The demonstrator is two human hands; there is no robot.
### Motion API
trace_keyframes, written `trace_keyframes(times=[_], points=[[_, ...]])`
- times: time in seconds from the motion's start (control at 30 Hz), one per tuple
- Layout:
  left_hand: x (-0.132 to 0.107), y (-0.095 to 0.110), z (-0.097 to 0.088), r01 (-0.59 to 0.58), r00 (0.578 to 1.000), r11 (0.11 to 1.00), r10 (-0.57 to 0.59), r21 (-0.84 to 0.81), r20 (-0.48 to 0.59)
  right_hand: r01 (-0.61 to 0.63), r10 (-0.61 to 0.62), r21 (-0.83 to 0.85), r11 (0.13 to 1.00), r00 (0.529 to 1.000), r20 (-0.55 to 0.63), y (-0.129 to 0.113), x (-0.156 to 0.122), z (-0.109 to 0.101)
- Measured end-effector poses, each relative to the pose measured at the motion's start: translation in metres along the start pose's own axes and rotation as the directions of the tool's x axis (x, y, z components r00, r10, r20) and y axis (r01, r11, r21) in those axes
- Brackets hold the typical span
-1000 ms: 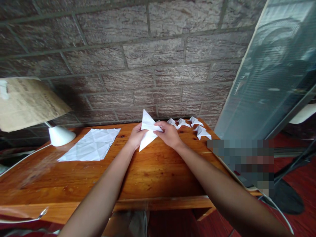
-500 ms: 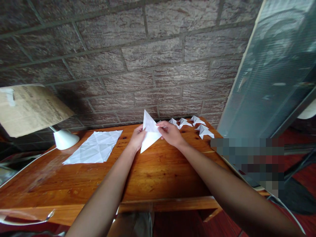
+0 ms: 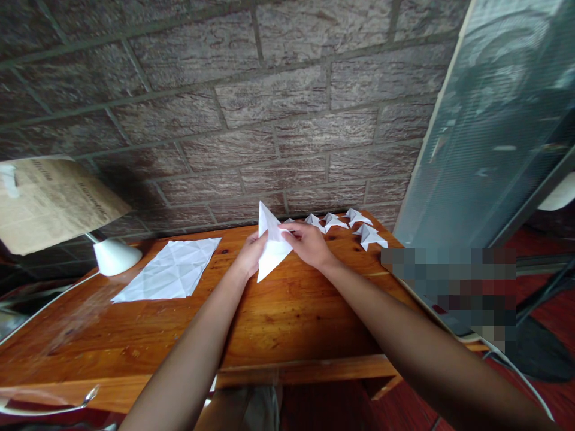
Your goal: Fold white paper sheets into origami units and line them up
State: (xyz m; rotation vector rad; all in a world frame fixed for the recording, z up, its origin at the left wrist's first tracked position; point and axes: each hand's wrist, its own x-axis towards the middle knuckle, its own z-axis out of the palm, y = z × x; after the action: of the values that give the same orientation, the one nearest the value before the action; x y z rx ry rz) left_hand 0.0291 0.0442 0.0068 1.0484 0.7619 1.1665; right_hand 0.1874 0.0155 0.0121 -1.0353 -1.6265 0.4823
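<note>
A white sheet of folded paper [image 3: 274, 254], with pointed corners at top and bottom, is held up between both hands above the wooden table. My left hand [image 3: 252, 254] grips its left edge, the thumb lying across the front. On the other side, my right hand [image 3: 309, 242] pinches the right corner between thumb and fingers. Behind the right hand stand several small folded paper shapes [image 3: 372, 236], white and star-like, near the table's back right corner. One of them is partly hidden by the hands.
Creased white paper sheets [image 3: 173, 269] lie on the wooden table [image 3: 305, 323] at left. A lamp with a white base [image 3: 115, 257] and a paper shade [image 3: 58, 200] stands beyond them. A stone-block wall [image 3: 296, 137] rises behind, and a translucent panel [image 3: 467, 149] stands at right.
My right hand has shifted slightly left over the folded paper, and its thumb now lies further in on the sheet. The paper looks a little narrower. The left hand keeps its grip.
</note>
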Motion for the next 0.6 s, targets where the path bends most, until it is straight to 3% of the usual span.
trace_keyframes(times=[0.3,0.6], points=[[-0.0025,-0.0004,0.0036,0.058,0.998,0.998,-0.058,0.009,0.009,-0.158,0.163,0.186,0.97,0.987,-0.012,0.0014,-0.0002,0.0009],[0.0031,-0.0071,-0.004,0.048,0.999,0.999,-0.047,-0.016,0.026,-0.1,0.101,0.163,0.982,0.995,0.0,-0.0043,-0.0021,0.0]])
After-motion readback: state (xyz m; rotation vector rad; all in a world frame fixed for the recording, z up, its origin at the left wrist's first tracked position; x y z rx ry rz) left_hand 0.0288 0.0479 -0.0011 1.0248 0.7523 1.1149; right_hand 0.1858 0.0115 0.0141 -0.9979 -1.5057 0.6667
